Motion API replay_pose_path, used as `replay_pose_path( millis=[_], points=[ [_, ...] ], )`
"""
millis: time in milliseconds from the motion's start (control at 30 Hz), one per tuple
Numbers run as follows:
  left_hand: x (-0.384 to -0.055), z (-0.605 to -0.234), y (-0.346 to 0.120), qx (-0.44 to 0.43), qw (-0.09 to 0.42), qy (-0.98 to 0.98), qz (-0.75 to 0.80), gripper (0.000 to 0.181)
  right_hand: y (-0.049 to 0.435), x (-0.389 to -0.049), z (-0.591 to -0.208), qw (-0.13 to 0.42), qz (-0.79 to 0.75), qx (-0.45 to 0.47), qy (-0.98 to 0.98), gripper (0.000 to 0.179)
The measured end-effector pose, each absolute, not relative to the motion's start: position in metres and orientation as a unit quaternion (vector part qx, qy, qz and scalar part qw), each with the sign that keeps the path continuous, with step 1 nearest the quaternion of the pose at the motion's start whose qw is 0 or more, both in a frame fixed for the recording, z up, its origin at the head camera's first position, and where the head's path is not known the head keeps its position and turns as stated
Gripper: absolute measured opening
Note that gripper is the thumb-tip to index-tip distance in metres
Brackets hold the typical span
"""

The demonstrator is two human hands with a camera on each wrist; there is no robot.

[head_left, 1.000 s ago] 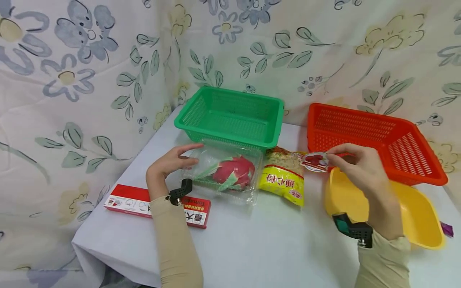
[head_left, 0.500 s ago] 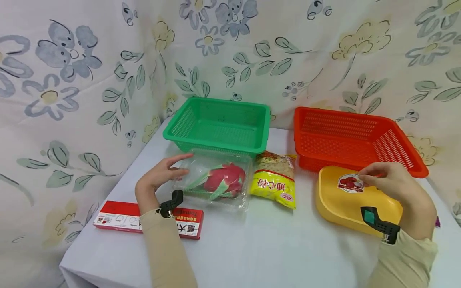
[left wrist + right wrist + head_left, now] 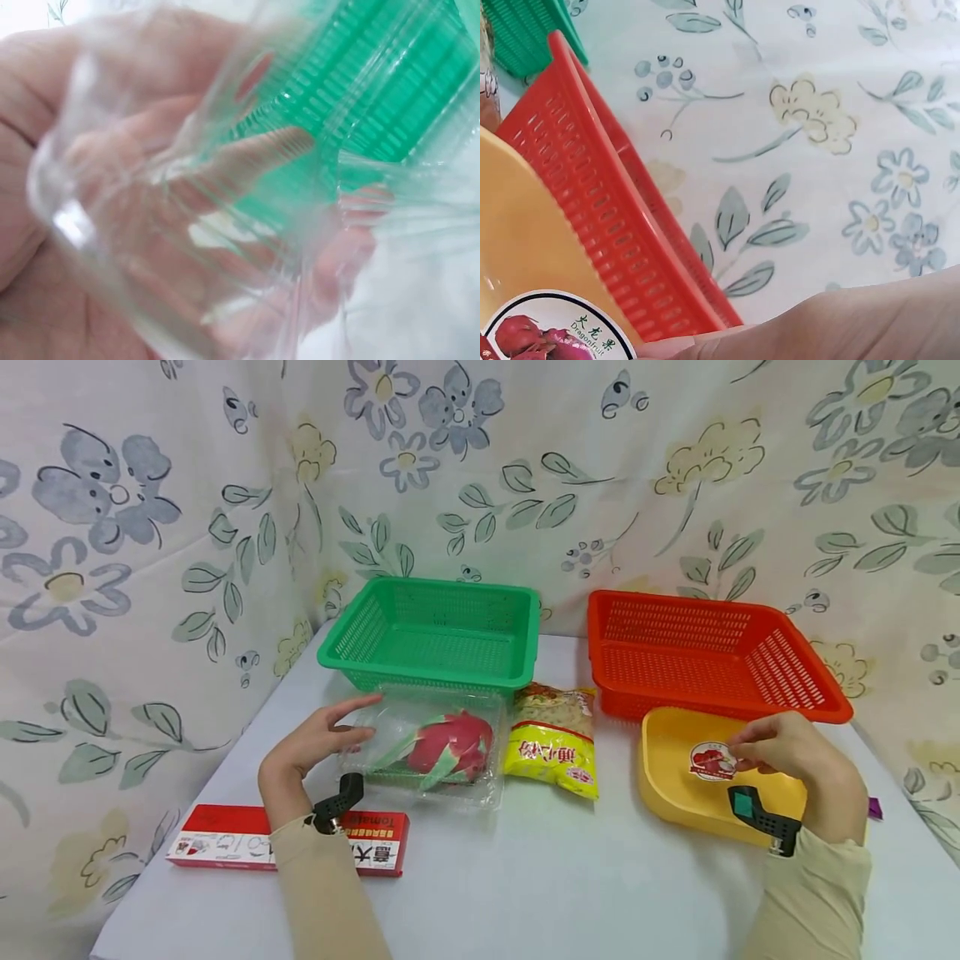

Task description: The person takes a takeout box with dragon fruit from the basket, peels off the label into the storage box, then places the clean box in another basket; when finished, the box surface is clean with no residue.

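Note:
My left hand [image 3: 311, 741] holds the left side of a clear plastic clamshell box [image 3: 487, 789]. In the left wrist view, its fingers [image 3: 262, 161] show blurred through the plastic. Inside the box lies a pink dragon fruit [image 3: 459, 745] with green scales. Between thumb and fingertips, my right hand [image 3: 806, 752] pinches a round dragon fruit label [image 3: 711, 762] by its edge. The label hangs over a yellow basin [image 3: 678, 793]; the right wrist view shows "Dragonfruit" printed on the label [image 3: 577, 326].
A green basket [image 3: 442, 647] and a red basket [image 3: 675, 668] stand at the back. A yellow food bag [image 3: 555, 752] lies between box and basin. One flat red-and-white box [image 3: 225, 839] is under the left forearm. A small purple packet [image 3: 874, 808] lies beyond the right wrist.
My right hand has carried the label from beside the food bag rightward to over the yellow basin. The left hand stays at the clamshell box. The head view has shifted right and up.

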State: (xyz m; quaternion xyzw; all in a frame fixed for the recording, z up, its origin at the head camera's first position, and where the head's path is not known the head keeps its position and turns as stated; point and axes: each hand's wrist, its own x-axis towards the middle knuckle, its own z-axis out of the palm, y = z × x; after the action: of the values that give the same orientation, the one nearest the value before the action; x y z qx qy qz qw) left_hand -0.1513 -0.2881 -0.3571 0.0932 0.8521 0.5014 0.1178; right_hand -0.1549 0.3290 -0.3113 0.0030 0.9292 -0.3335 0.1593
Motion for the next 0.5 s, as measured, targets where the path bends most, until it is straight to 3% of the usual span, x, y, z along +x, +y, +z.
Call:
replay_pose_path(
  millis=[500],
  points=[
    [-0.15, -0.357, -0.286, 0.085, 0.117, 0.846, 0.514, 0.062, 0.342, -0.158, -0.33, 0.215, -0.382, 0.009, 0.899, 0.032]
  ],
)
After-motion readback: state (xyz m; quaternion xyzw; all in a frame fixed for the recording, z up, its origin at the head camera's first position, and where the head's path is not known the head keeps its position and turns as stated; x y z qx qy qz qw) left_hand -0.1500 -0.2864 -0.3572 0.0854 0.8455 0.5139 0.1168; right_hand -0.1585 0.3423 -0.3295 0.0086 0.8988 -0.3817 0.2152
